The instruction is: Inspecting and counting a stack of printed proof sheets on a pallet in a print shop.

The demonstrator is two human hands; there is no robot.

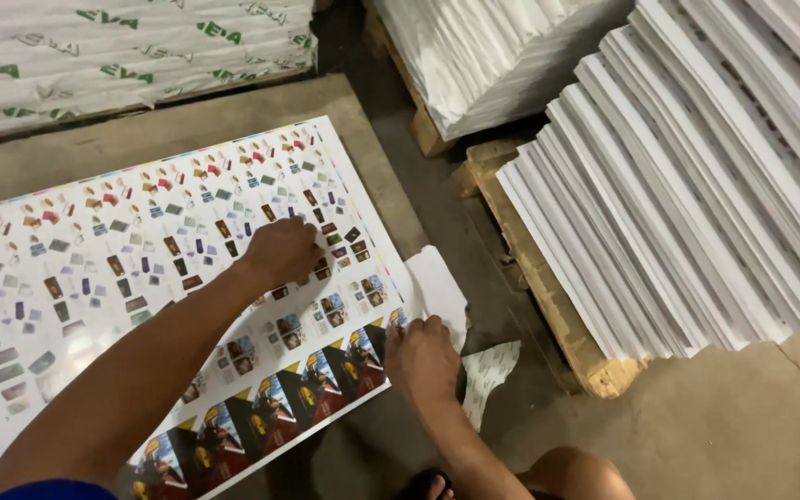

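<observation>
From the head camera, looking down, a large printed sheet (pixel 141 296) lies flat on a low grey board (pixel 233 120) on the floor. The sheet is covered with rows of small coloured pictures, and a band of larger dark red and yellow panels runs along its near edge.

The left hand (pixel 281 252) reaches in from the near left, its forearm stretched diagonally across the sheet. The hand lies palm down on the right part of the sheet, knuckles up, with the fingers curled loosely and their tips pressing on the paper. Its grip closes on nothing; it only bears down on the surface.

The right hand (pixel 421 356) comes up from the near edge of the view, wrist bent, and sits at the near right corner of the sheet. Its fingers are drawn together on the sheet's edge, where a white corner (pixel 432 287) of paper curls up just beyond the knuckles. Whether it pinches one sheet or several cannot be told. A small printed scrap (pixel 488 370) lies on the floor just right of this hand.

To the right, a tall stack of white sheets (pixel 696 176) rests on a wooden pallet (pixel 548 287), fanned in steps. A second white stack (pixel 483 56) stands at the far centre, and wrapped bundles (pixel 131 56) lie at the far left. The person's knee (pixel 576 474) shows at the near edge.
</observation>
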